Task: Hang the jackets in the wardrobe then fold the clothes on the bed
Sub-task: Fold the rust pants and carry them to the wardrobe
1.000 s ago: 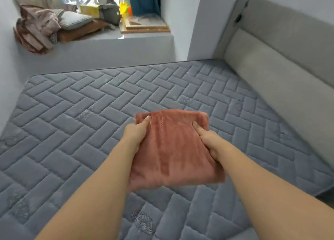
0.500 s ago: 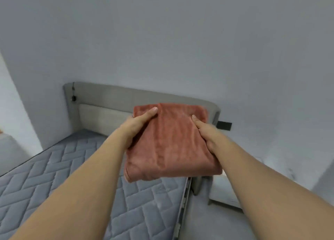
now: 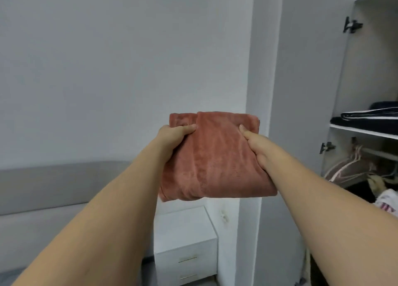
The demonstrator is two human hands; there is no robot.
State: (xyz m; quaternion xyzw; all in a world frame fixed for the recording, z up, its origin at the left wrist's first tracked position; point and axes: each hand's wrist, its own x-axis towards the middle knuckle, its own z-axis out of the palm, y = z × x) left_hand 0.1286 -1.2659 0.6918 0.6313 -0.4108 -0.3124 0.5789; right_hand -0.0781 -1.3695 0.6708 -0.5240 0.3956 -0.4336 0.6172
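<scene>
Folded pink cloth (image 3: pixel 215 156) held up in the air at chest height, clear of the bed, in front of a plain grey wall (image 3: pixel 107 70)

Left hand (image 3: pixel 174 138) grips the cloth's left edge: thumb lies across the top face, the other fingers are hidden beneath, so their spread cannot be told. Right hand (image 3: pixel 256 147) grips the right edge the same way, thumb on top and pressing a crease into the pile, remaining fingers out of sight under the bundle

Cloth is a compact rectangle, several layers thick, near edge sagging slightly between the two hands

Open wardrobe (image 3: pixel 366 70) stands just to the right. Shelf (image 3: pixel 364 130) already carries a stack of dark folded clothes (image 3: pixel 370 117). Below it a rail with pink hangers (image 3: pixel 349 167) and hung garments. White bedside cabinet (image 3: pixel 185 238) below the cloth; headboard (image 3: pixel 53 182) at lower left

Judgement: folding of this piece looks complete; step in hand is carrying it to storage. Next move probably calls for swinging right and sliding the bundle level onto the shelf, beside or on top of the dark stack, both grips kept until it rests flat, otherwise the layers may slip open
</scene>
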